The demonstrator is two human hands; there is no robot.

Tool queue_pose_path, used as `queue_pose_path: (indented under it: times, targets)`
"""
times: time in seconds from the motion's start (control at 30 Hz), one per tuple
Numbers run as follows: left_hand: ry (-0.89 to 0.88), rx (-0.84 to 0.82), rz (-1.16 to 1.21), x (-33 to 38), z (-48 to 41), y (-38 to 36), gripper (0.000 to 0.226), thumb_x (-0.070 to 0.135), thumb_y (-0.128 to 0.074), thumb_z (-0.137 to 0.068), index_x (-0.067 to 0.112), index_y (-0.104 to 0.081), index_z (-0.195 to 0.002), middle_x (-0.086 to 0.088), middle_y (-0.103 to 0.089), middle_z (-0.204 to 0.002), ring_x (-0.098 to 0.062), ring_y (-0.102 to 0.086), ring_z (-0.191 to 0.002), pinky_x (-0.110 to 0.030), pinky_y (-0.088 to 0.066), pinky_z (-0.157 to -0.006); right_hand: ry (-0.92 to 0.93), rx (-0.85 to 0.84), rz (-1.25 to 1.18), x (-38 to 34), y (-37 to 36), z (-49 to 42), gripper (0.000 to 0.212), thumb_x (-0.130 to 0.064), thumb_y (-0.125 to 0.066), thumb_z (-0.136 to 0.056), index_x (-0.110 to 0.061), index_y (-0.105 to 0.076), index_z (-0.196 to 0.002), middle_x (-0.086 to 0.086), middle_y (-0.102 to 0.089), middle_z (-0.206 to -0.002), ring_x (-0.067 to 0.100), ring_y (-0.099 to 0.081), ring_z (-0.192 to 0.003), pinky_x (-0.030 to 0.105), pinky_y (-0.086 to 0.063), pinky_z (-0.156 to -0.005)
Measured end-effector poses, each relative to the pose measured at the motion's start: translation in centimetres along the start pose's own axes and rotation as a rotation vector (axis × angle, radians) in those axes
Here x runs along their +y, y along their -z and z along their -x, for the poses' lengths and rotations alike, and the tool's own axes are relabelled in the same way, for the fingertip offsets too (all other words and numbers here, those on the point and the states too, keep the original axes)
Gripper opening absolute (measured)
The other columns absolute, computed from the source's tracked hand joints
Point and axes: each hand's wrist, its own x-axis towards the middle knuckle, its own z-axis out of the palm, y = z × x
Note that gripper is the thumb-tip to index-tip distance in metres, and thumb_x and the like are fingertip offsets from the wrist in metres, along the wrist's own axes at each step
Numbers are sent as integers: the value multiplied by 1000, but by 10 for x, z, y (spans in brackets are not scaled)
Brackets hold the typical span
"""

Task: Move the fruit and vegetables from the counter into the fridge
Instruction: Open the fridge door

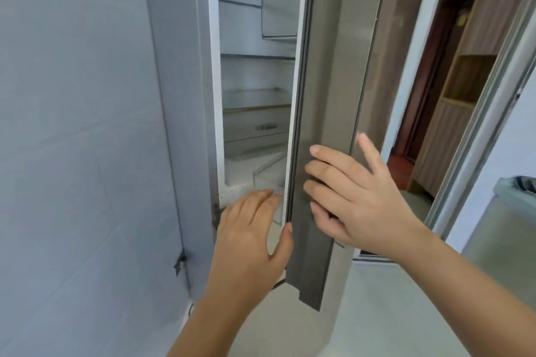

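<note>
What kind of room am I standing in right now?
Probably a home kitchen: an open fridge with glass shelves, a tiled wall beside it, and a wooden doorway beyond.

The left hand (252, 236) reaches up just left of the fridge door (327, 81), palm facing away, fingers straight and close together. Its thumb (288, 233) is spread out to the right and touches the door's inner edge. The right hand (358, 200) lies against the door's lower part with its fingers (324, 171) spread and laid flat across the door's narrow side, the thumb pointing up along the outer face. Both bare forearms come up from below the door, the right one from further right.
</note>
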Motion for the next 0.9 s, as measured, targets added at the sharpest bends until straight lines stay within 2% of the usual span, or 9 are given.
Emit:
queue_pose_path:
  times: [0.17,0.23,0.33,0.47,0.6,0.67,0.8,0.9]
  targets:
    - [-63,-36,26,45,10,-15,42,32,-45,-83,9,-61,-114,-4,-63,-114,-13,-46,-109,-27,-30,-97,-107,-57,16,11,41,48,20,-21,-53,-83,-10,-65,-94,9,-65,-112,21,-38,-128,53,-29,-100]
    - [-81,-46,32,60,15,-22,41,32,-45,-83,9,-61,-113,-5,-63,-113,-14,-46,-108,-26,-29,-96,-165,-80,45,13,54,67,24,-22,-52,-84,-10,-61,-102,9,-58,-120,22,-34,-131,53,-28,-101]
    - [-114,-39,55,82,22,-33,40,31,-46,-82,9,-62,-111,-5,-63,-111,-16,-47,-106,-29,-32,-93,-241,-140,117,15,75,95,31,-22,-51,-84,-11,-56,-112,9,-45,-129,25,-29,-134,54,-25,-102]
    - [-165,-38,92,111,26,-49,38,31,-46,-81,10,-60,-110,-6,-63,-110,-17,-48,-105,-34,-41,-93,-370,-230,170,18,101,126,38,-23,-51,-83,-10,-56,-119,13,-45,-135,28,-27,-135,57,-25,-101]
    - [-198,-83,99,133,25,-69,41,31,-46,-80,8,-62,-110,-8,-63,-111,-21,-49,-106,-34,-37,-93,-519,-293,180,20,118,152,45,-24,-45,-83,-9,-52,-125,17,-36,-141,30,-24,-136,57,-23,-103]
    - [-209,-106,88,142,23,-81,42,32,-45,-80,7,-63,-109,-10,-63,-112,-26,-52,-108,-37,-40,-94,-593,-323,180,21,123,163,49,-25,-44,-83,-7,-48,-128,21,-33,-144,31,-23,-136,58,-25,-102]
    - [-262,-142,92,159,19,-103,43,32,-44,-80,7,-62,-108,-11,-62,-112,-26,-48,-111,-39,-38,-93,-693,-367,189,27,126,184,61,-20,-63,-76,-5,-43,-132,28,-25,-145,35,-18,-137,57,-19,-103]
    - [-306,-172,116,170,14,-117,43,33,-44,-81,7,-62,-109,-11,-62,-114,-27,-49,-112,-41,-42,-91,-772,-374,206,36,126,196,68,-19,-69,-73,-4,-41,-133,30,-22,-145,38,-17,-136,58,-21,-101]
